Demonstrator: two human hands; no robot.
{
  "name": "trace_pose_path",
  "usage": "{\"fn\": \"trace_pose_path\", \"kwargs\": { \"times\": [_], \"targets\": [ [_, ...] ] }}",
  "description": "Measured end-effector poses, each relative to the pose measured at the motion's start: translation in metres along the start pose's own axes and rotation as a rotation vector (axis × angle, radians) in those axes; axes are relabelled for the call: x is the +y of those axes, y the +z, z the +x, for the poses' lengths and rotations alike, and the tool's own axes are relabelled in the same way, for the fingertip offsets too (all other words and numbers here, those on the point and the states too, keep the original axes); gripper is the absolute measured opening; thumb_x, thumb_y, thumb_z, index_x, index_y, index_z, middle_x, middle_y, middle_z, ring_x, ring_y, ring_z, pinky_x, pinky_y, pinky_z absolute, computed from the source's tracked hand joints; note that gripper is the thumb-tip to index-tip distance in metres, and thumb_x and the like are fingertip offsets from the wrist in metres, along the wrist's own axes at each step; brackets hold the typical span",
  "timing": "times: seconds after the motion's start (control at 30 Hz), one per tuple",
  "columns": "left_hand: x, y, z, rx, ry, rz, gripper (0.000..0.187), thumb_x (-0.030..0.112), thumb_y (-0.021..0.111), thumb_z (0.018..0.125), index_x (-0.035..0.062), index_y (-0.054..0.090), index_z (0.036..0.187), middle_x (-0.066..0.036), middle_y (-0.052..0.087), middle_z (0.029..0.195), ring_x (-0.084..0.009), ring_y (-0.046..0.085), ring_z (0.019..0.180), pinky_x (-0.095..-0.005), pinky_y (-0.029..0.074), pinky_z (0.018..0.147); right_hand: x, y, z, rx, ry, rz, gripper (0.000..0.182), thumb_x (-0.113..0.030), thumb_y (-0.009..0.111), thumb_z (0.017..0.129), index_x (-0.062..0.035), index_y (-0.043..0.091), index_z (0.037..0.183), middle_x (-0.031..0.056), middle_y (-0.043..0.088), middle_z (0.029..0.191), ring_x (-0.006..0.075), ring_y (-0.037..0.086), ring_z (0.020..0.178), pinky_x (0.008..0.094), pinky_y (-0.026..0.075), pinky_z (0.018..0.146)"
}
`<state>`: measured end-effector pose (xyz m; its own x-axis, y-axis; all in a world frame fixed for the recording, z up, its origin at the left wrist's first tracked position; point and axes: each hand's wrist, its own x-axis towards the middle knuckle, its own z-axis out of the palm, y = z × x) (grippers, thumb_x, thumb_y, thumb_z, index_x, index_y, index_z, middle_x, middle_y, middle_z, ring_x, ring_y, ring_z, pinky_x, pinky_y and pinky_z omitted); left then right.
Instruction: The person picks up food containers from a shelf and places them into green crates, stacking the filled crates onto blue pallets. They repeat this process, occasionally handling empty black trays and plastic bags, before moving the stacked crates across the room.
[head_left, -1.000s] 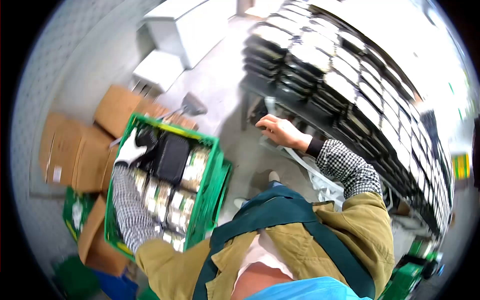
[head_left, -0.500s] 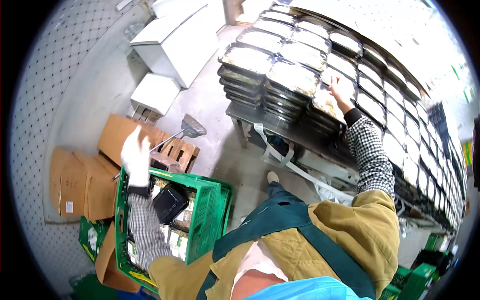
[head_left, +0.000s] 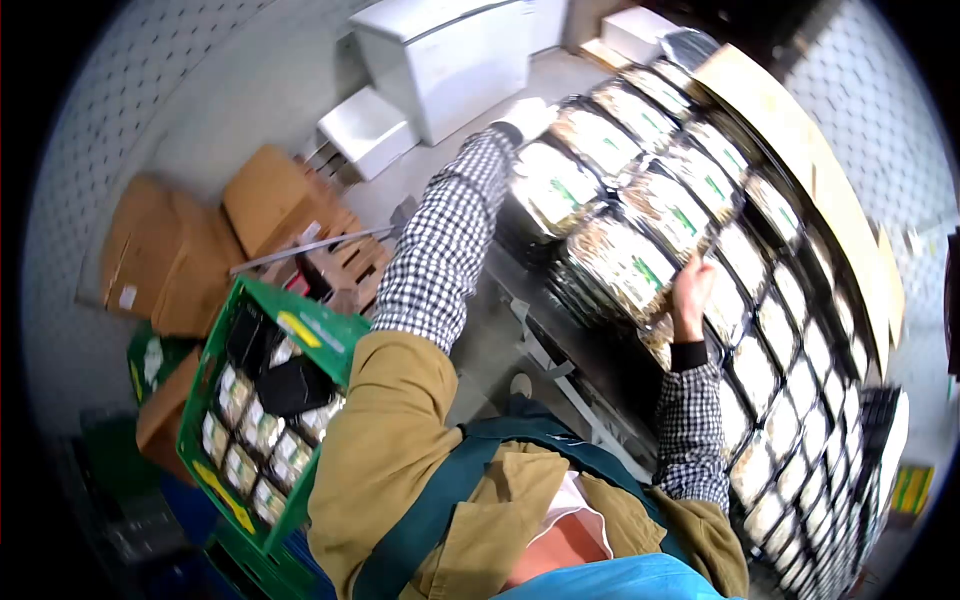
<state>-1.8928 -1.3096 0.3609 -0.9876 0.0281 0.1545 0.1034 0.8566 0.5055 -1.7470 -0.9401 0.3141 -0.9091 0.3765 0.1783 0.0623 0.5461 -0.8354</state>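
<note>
The white-gloved left hand (head_left: 532, 118) at twelve o'clock and bare right hand (head_left: 692, 290) at three are flanking clear-lidded black plastic trays (head_left: 618, 265), perhaps steadying them; both grips unclear.

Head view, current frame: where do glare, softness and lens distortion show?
Head view: glare whitens patches on the clear-lidded black plastic trays; head view: the white-gloved left hand looks bright and soft, finger detail hard to read; head view: wide-lens distortion seems to bow the long pale tan board, and the corners go black.
</note>
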Motion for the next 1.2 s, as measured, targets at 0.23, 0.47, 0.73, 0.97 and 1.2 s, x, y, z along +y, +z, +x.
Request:
{"fn": "trace_pose_path", "kwargs": {
  "times": [0.23,0.47,0.73,0.97,1.2],
  "targets": [
    [0.047,-0.106,-0.114,0.503,0.127,0.452,0.027,0.023,0.05,0.086,-0.0028,0.055,0.092,-0.023,0.063,0.077,-0.0289,0.066,0.073,-0.0401,0.052,0.061,-0.119,-0.063,-0.006,-0.105,-0.487,-0.368,0.028,-0.024,0.042,0.097,0.0016,0.05,0.107,0.019,0.059,0.095,0.0242,0.057,0.078,0.0313,0.048,0.07],
    [0.06,-0.279,-0.451,0.901,-0.217,0.311,0.028,0.032,0.05,0.09,0.0048,0.055,0.097,-0.019,0.06,0.073,-0.0337,0.061,0.064,-0.0445,0.048,0.058,-0.242,-0.075,-0.118,-0.398,-1.146,-0.207,0.023,-0.021,0.046,0.097,0.0001,0.047,0.105,0.02,0.057,0.09,0.0313,0.055,0.075,0.0353,0.045,0.068],
    [0.045,-0.317,-0.842,1.325,-0.8,0.759,0.019,0.018,0.059,0.088,0.0043,0.056,0.101,-0.017,0.064,0.087,-0.0306,0.065,0.073,-0.0336,0.051,0.063,-0.371,0.084,-0.417,-1.294,-1.559,0.034,0.018,-0.016,0.053,0.089,-0.0003,0.05,0.098,0.0228,0.059,0.085,0.0372,0.06,0.077,0.0394,0.047,0.065],
    [0.134,-0.26,-1.039,1.46,-1.38,0.826,0.02,0.019,0.056,0.09,0.004,0.057,0.104,-0.019,0.063,0.092,-0.0285,0.064,0.082,-0.0338,0.049,0.074,-0.404,0.198,-0.632,-1.135,-2.455,0.823,0.02,-0.01,0.063,0.079,-0.0058,0.049,0.093,0.0084,0.051,0.082,0.0267,0.056,0.069,0.035,0.048,0.057],
    [0.217,-0.154,-1.084,1.326,-1.857,0.771,0.02,0.018,0.054,0.093,0.0027,0.054,0.105,-0.016,0.064,0.09,-0.0233,0.062,0.079,-0.0326,0.048,0.073,-0.302,0.266,-0.596,-1.213,-2.087,0.187,0.057,-0.03,0.066,0.077,-0.0051,0.046,0.124,0.0144,0.051,0.116,0.0317,0.051,0.103,0.0402,0.043,0.085]
  ]
}}
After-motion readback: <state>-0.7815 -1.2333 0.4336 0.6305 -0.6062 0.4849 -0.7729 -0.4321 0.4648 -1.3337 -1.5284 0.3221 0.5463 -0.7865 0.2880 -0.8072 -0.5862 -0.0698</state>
